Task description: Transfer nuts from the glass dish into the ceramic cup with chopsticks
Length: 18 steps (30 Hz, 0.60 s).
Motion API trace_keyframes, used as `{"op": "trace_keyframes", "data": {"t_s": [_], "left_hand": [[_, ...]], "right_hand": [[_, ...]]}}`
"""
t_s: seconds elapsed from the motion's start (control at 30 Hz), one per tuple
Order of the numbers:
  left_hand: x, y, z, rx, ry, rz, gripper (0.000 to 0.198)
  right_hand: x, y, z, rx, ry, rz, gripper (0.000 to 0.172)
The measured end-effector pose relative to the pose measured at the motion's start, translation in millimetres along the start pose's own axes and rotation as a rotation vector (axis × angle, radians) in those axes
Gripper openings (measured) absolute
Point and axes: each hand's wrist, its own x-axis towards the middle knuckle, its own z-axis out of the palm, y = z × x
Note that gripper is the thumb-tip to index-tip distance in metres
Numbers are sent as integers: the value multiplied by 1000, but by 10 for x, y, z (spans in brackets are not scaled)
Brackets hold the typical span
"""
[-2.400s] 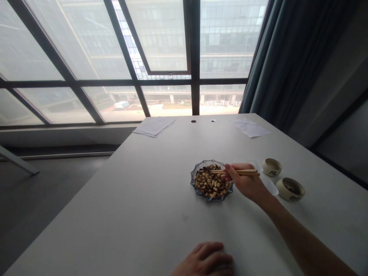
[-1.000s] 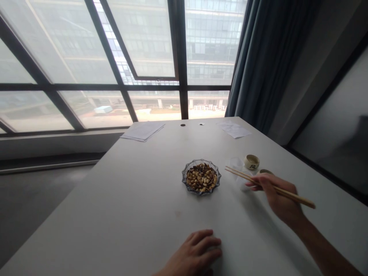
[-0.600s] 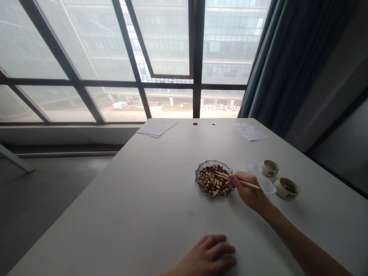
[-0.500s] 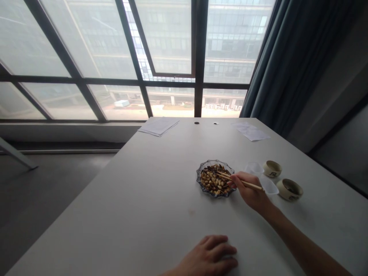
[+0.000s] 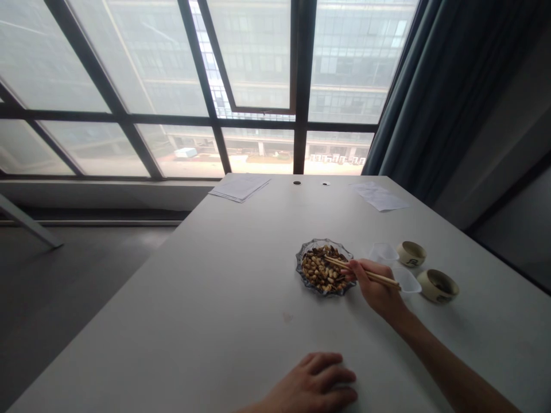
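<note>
My right hand (image 5: 379,285) is closed round a pair of wooden chopsticks (image 5: 379,278). Their tips reach into a scalloped glass bowl (image 5: 300,274) at the middle right of the table. Inside the bowl lies a mix of peanuts (image 5: 318,273) and darker pieces, some brown and some nearly black. Whether the tips pinch a piece is too small to tell. My left hand (image 5: 316,381) rests palm down on the white table near its front edge, fingers slightly spread, holding nothing.
Two clear plastic containers (image 5: 407,280) stand just beyond my right hand. To their right are two beige cups (image 5: 438,285) with dark markings. Papers (image 5: 241,188) lie at the far left of the table (image 5: 206,287), and more sheets (image 5: 381,197) at the far right.
The chopsticks' back ends have spread slightly and shifted a little in my right hand, while the tips stay over the bowl. My left hand stays in place. The whole view has shifted slightly.
</note>
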Motion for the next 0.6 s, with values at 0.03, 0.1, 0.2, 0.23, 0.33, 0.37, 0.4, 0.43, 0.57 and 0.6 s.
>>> {"op": "trace_keyframes", "data": {"t_s": [0.03, 0.1, 0.2, 0.23, 0.33, 0.37, 0.4, 0.43, 0.57, 0.6], "left_hand": [[4, 1, -11, 5, -1, -1, 25], [10, 1, -28, 13, -15, -6, 24], [12, -5, -37, 2, -42, -6, 25], [11, -6, -36, -9, -47, -7, 25], [13, -6, -41, -37, -45, -20, 25], [16, -5, -49, -43, -49, -23, 25], [22, -3, -61, -46, -55, -24, 26], [29, -1, -76, -46, -58, -25, 27], [57, 5, -136, -55, -58, -9, 31], [61, 5, -146, -61, -55, -9, 31]], "right_hand": [[-5, -7, 1, 35, 23, 28, 41], [-21, -48, -25, 128, 75, 86, 40], [-74, -166, -164, 261, 167, 156, 39], [-102, -209, -244, 286, 202, 172, 38], [-219, -304, -582, 318, 332, 201, 37], [-267, -316, -722, 326, 382, 203, 37], [-320, -316, -870, 334, 439, 202, 36], [-377, -307, -1023, 340, 502, 196, 36], [-628, -194, -1585, 313, 733, 184, 32], [-695, -151, -1690, 301, 766, 197, 31]]}}
